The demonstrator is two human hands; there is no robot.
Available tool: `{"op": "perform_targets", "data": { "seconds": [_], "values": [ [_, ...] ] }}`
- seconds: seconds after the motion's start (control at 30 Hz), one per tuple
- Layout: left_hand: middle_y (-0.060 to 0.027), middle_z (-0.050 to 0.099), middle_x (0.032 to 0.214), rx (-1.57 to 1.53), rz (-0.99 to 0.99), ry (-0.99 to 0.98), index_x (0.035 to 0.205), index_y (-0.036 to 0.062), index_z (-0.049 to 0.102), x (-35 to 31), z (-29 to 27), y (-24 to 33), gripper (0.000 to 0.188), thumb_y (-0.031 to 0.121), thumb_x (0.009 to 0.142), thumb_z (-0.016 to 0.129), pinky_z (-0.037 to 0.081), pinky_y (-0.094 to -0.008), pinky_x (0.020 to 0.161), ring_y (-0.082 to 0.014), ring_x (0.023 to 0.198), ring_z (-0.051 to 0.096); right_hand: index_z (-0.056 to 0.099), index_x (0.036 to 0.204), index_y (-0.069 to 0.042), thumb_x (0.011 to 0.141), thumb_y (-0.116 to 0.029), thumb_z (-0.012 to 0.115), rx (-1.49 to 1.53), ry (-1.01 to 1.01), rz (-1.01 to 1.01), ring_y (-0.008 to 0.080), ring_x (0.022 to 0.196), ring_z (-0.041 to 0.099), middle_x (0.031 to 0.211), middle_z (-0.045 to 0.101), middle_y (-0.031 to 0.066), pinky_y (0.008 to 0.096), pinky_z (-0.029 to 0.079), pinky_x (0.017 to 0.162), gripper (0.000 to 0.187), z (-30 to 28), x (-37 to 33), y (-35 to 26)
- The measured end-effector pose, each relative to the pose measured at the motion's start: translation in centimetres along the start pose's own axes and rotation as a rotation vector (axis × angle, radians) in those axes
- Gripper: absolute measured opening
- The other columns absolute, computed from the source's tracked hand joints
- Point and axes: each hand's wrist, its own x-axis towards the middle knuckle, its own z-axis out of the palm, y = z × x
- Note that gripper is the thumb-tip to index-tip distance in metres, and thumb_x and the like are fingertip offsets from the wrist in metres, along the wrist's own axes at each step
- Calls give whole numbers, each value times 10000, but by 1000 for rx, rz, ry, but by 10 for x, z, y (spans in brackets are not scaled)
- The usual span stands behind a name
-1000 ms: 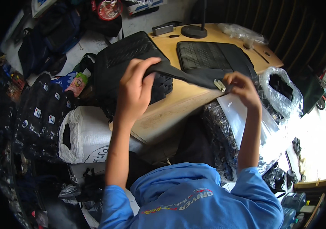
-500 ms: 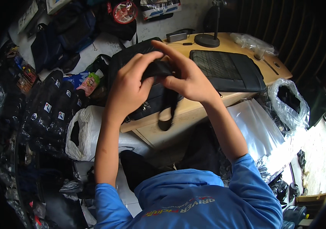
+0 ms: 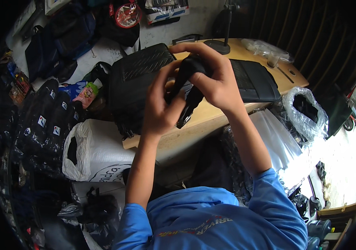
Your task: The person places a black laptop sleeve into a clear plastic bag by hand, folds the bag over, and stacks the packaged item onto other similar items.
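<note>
Both hands hold a bunched black strap [image 3: 193, 66] in the air above the table's front part. My left hand [image 3: 160, 106] has its fingers curled round the strap's left and lower side. From the right, my right hand [image 3: 221, 85] grips its top, with the thumb pressed across it and the index finger stretched over. A short length with what looks like a buckle hangs below my fingers. Just behind and left of my hands, a black bag [image 3: 132, 83] with a ribbed panel lies on the table. A second, flatter black bag [image 3: 259, 81] is to the right, partly hidden by my right hand.
The wooden table [image 3: 232, 118] carries a lamp stand [image 3: 218, 46], a clear cup [image 3: 272, 61] and crumpled plastic [image 3: 265, 46] at the back. A white sack [image 3: 107, 150] and plastic-wrapped black goods [image 3: 46, 121] stand at left. Clear plastic sheets [image 3: 276, 135] lie at right.
My hands have turned and closed in round the strap, which is more upright now. The loop that dangled low is drawn up. The whole view has shifted slightly, and my left hand has moved right.
</note>
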Motion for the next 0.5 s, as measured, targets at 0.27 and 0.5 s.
{"op": "perform_targets", "data": {
  "seconds": [0.27,0.5],
  "values": [
    [-212,576,1112,274,295,14,1380,-21,289,2,26,-26,826,168,709,731,516,-357,796,-316,965,633,600,1080,3,691,6,482,181,59,84,101,746,581,923,621,60,247,491,674,406,-6,-14,4],
    [-262,575,1087,385,82,-12,1431,-10,137,-9,47,-37,1009,113,631,739,530,-422,781,-417,985,606,586,1120,-6,671,40,492,193,36,120,96,804,566,972,605,55,244,484,736,461,-20,-24,19]
  ]
}}
